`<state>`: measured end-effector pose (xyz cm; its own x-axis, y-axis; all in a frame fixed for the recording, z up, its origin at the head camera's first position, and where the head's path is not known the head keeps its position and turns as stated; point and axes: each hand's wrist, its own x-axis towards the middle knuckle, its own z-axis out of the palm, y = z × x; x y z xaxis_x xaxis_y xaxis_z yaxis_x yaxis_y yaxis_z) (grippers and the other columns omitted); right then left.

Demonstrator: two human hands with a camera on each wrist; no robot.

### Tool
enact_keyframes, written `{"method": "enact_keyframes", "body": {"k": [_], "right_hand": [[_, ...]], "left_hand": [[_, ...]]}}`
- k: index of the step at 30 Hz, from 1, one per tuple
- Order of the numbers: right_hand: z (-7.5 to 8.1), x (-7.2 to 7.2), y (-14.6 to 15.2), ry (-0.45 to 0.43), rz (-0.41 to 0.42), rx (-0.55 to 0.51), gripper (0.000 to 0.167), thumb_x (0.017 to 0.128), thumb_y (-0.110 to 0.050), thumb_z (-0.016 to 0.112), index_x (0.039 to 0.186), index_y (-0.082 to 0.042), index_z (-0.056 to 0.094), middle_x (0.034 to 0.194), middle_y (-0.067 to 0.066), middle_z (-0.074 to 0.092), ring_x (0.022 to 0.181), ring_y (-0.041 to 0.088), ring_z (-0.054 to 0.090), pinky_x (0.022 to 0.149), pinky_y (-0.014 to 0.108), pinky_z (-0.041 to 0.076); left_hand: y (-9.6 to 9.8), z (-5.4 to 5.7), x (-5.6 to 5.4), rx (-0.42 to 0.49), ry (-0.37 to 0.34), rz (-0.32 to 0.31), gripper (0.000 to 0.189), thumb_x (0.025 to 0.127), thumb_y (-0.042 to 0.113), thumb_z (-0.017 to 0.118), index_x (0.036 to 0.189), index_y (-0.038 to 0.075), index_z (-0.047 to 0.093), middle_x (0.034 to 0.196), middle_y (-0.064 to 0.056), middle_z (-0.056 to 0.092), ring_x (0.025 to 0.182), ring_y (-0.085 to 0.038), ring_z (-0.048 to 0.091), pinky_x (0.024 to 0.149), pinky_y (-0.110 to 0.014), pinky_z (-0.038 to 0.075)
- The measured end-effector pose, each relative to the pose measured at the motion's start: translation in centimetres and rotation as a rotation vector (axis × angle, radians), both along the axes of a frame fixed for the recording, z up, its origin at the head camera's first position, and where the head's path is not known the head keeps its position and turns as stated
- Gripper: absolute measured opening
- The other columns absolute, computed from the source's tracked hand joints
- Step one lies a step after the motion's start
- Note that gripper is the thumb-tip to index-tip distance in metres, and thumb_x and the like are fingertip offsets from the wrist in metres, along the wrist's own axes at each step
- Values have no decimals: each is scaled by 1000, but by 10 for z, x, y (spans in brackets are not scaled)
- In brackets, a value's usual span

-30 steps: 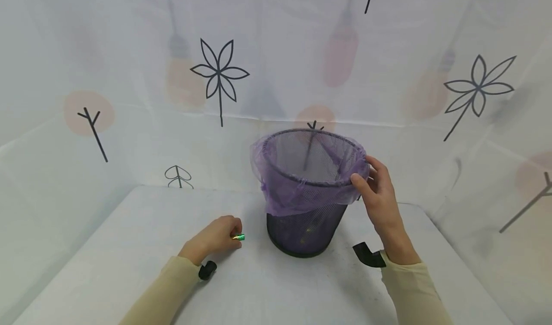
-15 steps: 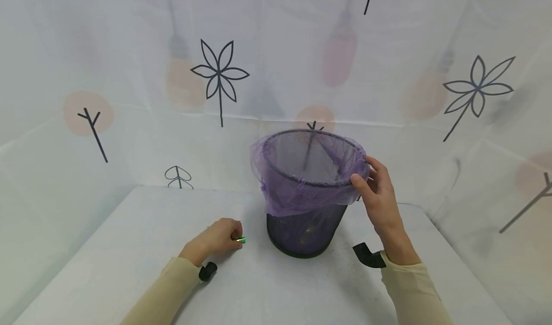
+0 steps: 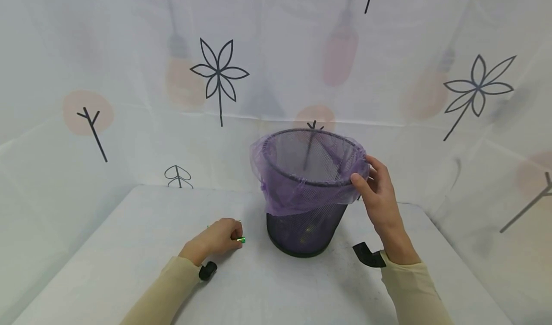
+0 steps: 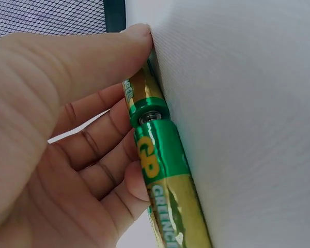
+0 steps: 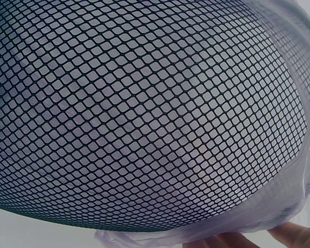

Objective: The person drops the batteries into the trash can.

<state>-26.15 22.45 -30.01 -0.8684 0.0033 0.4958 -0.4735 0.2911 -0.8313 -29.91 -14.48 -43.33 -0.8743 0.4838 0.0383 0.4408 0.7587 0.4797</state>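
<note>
In the head view my left hand (image 3: pixel 214 238) rests low at the tabletop, left of a black mesh wastebasket (image 3: pixel 297 236). Its thumb and fingers pinch a green-and-gold battery (image 4: pixel 143 93), whose green end shows past the fingertips. A second battery (image 4: pixel 168 191), marked GP, lies end to end with it along the palm side; an edge of something similar shows beneath. My right hand (image 3: pixel 381 203) grips the wastebasket's rim at the right, thumb in front, over a purple bin liner (image 3: pixel 286 195) folded outside. In the right wrist view mesh fills most of the picture, with fingertips (image 5: pixel 232 240) at the bottom.
The wastebasket stands tilted on a white tabletop (image 3: pixel 151 234). A small yellowish patch shows through its lower mesh. Behind and at both sides hangs a white cloth (image 3: pixel 267 52) with printed plants. Tiny green bits peek out behind my left hand.
My left hand has shifted slightly down toward me, with the battery end lower than a second ago. The right hand and wastebasket have stayed put.
</note>
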Motion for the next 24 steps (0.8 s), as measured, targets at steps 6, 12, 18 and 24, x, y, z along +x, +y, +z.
{"method": "enact_keyframes", "body": {"k": [6, 12, 18, 24], "right_hand": [[-1, 0, 0, 3, -2, 4, 62, 97, -23, 54, 150, -17, 22, 142, 16, 37, 124, 26, 44, 94, 32, 39], [0, 0, -1, 8, 5, -3, 62, 96, -22, 54, 150, -16, 23, 142, 17, 37, 124, 26, 44, 93, 28, 39], [1, 0, 0, 5, 6, 0, 63, 96, -22, 55, 150, -17, 22, 142, 16, 37, 124, 26, 44, 92, 27, 40], [1, 1, 0, -1, 1, 5, 63, 97, -23, 55, 150, -18, 22, 143, 16, 37, 124, 26, 44, 93, 31, 40]], "left_hand": [[0, 0, 0, -5, 8, -13, 16, 82, 15, 75, 82, 14, 59, 72, 6, 52, 66, -11, 48, 61, -29, 43], [0, 0, 0, 15, -5, -21, 15, 81, 15, 76, 82, 15, 61, 73, 7, 54, 67, -10, 49, 63, -29, 43], [0, 8, 1, 59, 7, -47, 14, 81, 14, 76, 82, 15, 62, 75, 7, 56, 69, -10, 51, 65, -29, 45], [1, 25, 8, 119, 25, -81, 12, 82, 12, 74, 84, 15, 63, 75, 8, 58, 70, -10, 53, 66, -29, 46]]}}
